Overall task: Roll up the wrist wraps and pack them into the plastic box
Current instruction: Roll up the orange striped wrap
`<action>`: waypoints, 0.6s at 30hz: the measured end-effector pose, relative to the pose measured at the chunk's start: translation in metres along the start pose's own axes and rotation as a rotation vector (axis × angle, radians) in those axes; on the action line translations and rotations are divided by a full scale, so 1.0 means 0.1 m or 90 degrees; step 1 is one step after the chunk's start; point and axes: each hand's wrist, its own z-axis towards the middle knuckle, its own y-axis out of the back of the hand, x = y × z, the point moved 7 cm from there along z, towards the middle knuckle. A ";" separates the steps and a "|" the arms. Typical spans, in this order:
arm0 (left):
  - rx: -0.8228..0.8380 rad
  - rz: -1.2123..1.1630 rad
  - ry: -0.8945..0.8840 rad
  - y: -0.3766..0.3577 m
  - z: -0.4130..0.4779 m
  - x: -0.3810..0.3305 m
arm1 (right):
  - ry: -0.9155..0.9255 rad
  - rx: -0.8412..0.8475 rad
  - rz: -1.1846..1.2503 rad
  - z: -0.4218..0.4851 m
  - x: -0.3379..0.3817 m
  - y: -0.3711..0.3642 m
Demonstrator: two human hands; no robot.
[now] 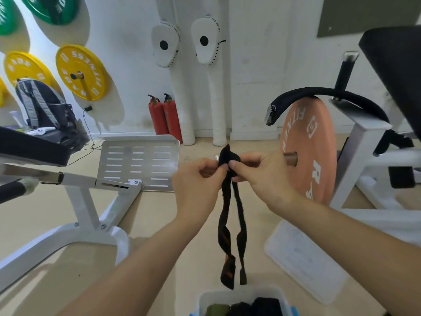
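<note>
A long black wrist wrap (229, 215) hangs doubled over in front of me, its two tails dangling down to just above the plastic box. My left hand (198, 181) and my right hand (259, 174) both pinch its folded top end at chest height, thumbs and forefingers close together. The white plastic box (241, 293) stands on the floor at the bottom centre, and several rolled wraps, dark and olive, lie inside it. Its translucent lid (305, 258) lies flat on the floor to the right.
A white machine frame (91, 215) with a slotted footplate (139, 163) fills the left. An orange weight plate (309, 151) on a white rack stands at the right. Two red fire extinguishers (165, 117) and yellow plates (79, 71) are by the far wall.
</note>
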 end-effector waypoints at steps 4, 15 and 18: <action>0.003 0.066 -0.041 0.00 0.02 -0.05 | -0.016 -0.020 0.045 -0.01 -0.02 0.00; 0.122 0.029 -0.182 -0.10 0.01 -0.15 | -0.005 0.049 0.082 -0.01 0.02 0.00; 0.153 -0.025 -0.160 -0.11 0.01 -0.14 | -0.006 0.089 0.102 -0.05 0.01 -0.04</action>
